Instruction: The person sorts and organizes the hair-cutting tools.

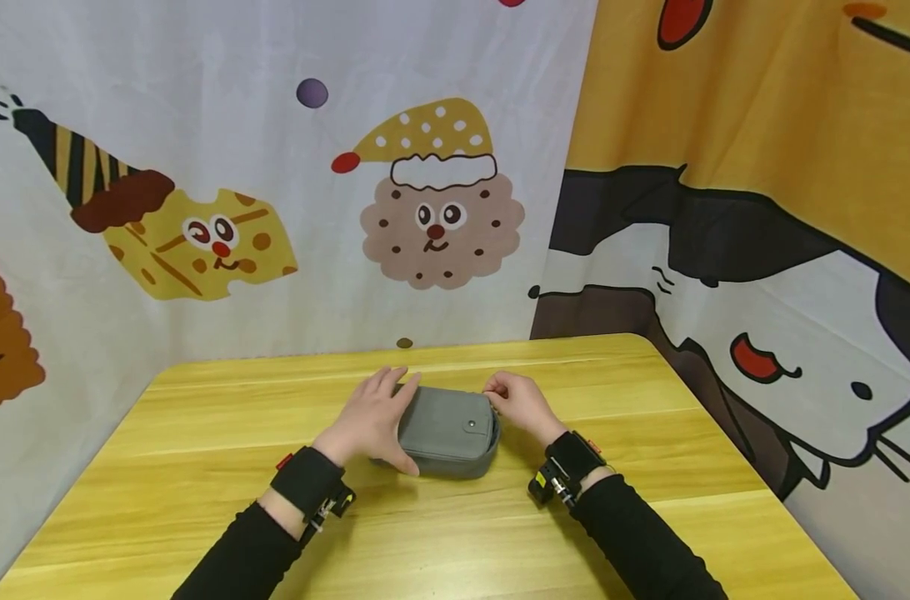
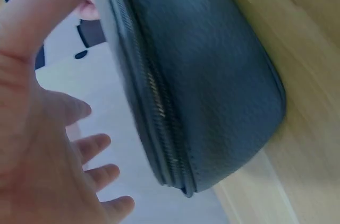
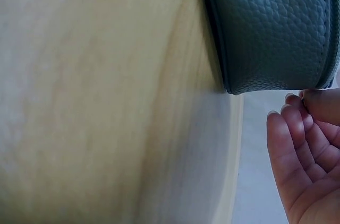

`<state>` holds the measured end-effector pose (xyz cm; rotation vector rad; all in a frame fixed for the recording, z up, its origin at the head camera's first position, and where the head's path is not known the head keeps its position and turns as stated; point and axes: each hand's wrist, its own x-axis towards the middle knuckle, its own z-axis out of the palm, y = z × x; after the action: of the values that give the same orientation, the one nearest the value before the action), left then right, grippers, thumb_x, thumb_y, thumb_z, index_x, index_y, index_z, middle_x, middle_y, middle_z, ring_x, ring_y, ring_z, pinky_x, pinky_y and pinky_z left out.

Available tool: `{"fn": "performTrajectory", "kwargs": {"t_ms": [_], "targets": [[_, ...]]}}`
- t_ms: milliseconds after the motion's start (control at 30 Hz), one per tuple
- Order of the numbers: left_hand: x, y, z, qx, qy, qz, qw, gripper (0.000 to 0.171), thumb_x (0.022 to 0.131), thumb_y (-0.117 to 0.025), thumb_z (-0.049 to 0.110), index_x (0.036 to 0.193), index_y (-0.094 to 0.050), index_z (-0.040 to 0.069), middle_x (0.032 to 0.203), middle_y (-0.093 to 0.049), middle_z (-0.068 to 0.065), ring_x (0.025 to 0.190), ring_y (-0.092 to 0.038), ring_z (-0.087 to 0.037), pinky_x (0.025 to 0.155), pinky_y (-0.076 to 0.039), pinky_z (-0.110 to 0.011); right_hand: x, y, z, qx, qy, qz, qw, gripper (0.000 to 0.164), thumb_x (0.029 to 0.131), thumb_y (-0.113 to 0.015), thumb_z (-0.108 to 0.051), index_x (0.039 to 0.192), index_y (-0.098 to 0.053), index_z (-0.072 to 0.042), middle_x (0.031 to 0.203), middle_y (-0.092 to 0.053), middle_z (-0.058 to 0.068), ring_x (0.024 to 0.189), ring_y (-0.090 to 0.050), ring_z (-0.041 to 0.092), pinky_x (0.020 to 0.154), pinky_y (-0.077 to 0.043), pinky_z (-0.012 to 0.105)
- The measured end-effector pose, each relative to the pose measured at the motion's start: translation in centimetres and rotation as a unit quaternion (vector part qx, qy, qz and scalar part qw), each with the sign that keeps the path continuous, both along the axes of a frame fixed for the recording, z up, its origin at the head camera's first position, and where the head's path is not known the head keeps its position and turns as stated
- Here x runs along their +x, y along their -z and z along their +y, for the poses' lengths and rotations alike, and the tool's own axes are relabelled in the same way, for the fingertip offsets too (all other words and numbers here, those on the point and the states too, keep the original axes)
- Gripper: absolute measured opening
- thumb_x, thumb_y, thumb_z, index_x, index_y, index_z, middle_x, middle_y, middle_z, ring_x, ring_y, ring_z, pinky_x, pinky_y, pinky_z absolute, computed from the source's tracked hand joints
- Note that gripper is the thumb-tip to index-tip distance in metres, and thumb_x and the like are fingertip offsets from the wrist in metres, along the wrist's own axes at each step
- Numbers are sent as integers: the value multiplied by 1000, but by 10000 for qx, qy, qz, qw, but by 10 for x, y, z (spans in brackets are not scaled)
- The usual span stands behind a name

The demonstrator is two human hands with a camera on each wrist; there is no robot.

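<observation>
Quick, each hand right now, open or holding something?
Left hand: open, spread around the left end of the grey case.
Right hand: closed, pinching at the case's far right corner; exactly what is too small to tell.

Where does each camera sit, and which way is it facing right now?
Head: on the head, facing forward and down at the gray case, wooden table and patterned curtain; left hand, right hand and black sleeves show.
Left wrist: on that wrist, facing the case's side and zipper; the left thumb and fingers show; behind, perhaps the right hand.
Right wrist: on that wrist, facing the table and the case's side; the right thumb and fingers show.
Shared: both wrist views show the case and table.
</observation>
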<state>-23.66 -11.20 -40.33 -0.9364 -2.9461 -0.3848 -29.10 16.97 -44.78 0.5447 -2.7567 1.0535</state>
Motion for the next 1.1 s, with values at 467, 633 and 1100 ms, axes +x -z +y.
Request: {"fn": "performTrajectory", "kwargs": {"t_ms": [467,633,1100], "targets": [[-20,2,1,-454,224,-639,9967,134,55,-93,57,159,-21,10,162,-15,-22,147,-10,-46,112,-13,-68,1,2,0,-64,-112,-56,9999,7,94,-69,-9,88,-71,-12,79,-64,-4,72,-58,11,67,-51,29],[-22,3,2,-456,235,-847,9951,134,55,-94,53,159,-21,9,161,-16,-23,147,-10,-46,112,-14,-66,0,3,1,-38,-180,-30,9998,8,94,-68,-8,88,-71,-13,79,-65,-5,71,-57,10,66,-50,28],[-33,13,6,-519,327,-548,9966,129,56,-94,52,156,-28,7,148,-36,-20,134,-35,-39,105,-38,-54,-2,3,5,85,-296,205,9993,10,93,-69,-7,88,-71,-15,81,-65,-5,68,-57,10,64,-49,29]]}}
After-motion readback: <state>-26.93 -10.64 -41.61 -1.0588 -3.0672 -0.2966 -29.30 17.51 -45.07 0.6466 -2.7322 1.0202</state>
